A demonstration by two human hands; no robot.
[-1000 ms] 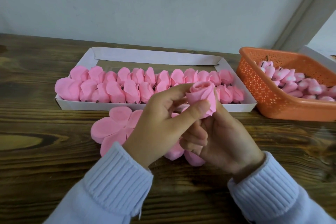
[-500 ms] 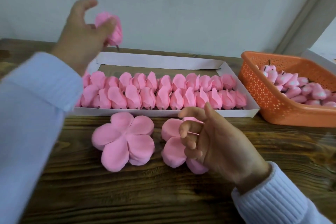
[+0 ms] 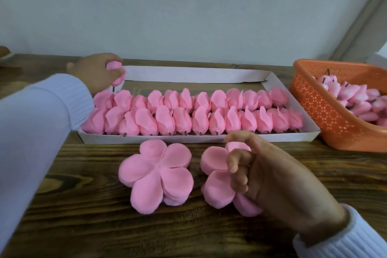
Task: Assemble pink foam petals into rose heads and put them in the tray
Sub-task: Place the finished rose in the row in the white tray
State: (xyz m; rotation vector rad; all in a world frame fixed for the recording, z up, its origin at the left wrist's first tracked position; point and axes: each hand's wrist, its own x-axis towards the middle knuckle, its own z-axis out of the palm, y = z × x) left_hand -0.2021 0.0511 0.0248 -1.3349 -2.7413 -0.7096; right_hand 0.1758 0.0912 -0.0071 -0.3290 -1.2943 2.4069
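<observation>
My left hand (image 3: 95, 74) grips a finished pink rose head (image 3: 114, 69) low over the far left corner of the white cardboard tray (image 3: 188, 74), its short stem pointing down. Two rows of rose heads (image 3: 188, 115) fill the tray's near half. In front of the tray lie two stacks of flat five-petal foam pieces: one (image 3: 156, 176) in the open, the other (image 3: 215, 176) partly under my right hand (image 3: 270, 178). That hand hovers over the right stack with fingers loosely curled and nothing in them.
An orange perforated basket (image 3: 326, 119) at the right holds several pink bud cores with stems. A pale wall runs close behind the wooden table (image 3: 83, 216). My left sleeve (image 3: 31, 132) crosses the table's left side.
My left hand has come down from up in the air, bringing the rose head to the tray's far left corner. My right hand has stayed over the right petal stack.
</observation>
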